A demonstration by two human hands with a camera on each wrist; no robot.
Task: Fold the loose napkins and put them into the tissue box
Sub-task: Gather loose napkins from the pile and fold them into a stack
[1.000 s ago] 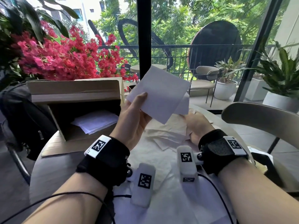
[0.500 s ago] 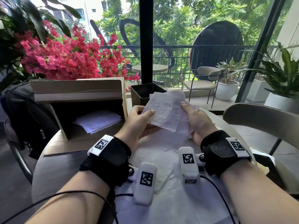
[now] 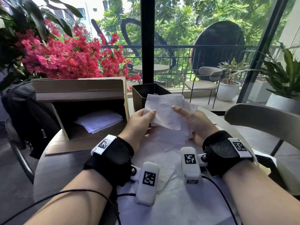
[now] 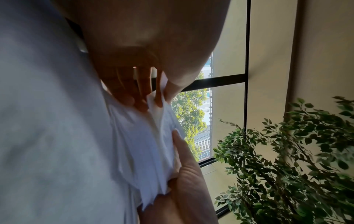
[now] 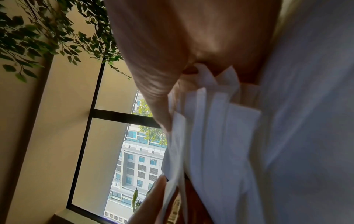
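Note:
In the head view both hands hold one white napkin (image 3: 164,111) just above a pile of loose napkins (image 3: 172,138) on the round table. My left hand (image 3: 150,113) pinches its left edge between thumb and fingers. My right hand (image 3: 178,111) holds the right side, thumb on top and fingers hidden underneath. A black square box (image 3: 142,93) stands right behind the napkin. The left wrist view shows the left hand (image 4: 161,98) pinching the napkin (image 4: 153,144). In the right wrist view the napkin's layers (image 5: 210,121) hang below the right palm.
An open cardboard box (image 3: 78,91) lies on its side at the left with a stack of folded napkins (image 3: 99,120) inside. White paper (image 3: 170,200) covers the near table. A black bag (image 3: 24,114) sits far left and a beige chair back (image 3: 259,120) at the right.
The napkin has come down from high in the left hand to just above the pile. The right hand has left the pile and taken hold of its right side.

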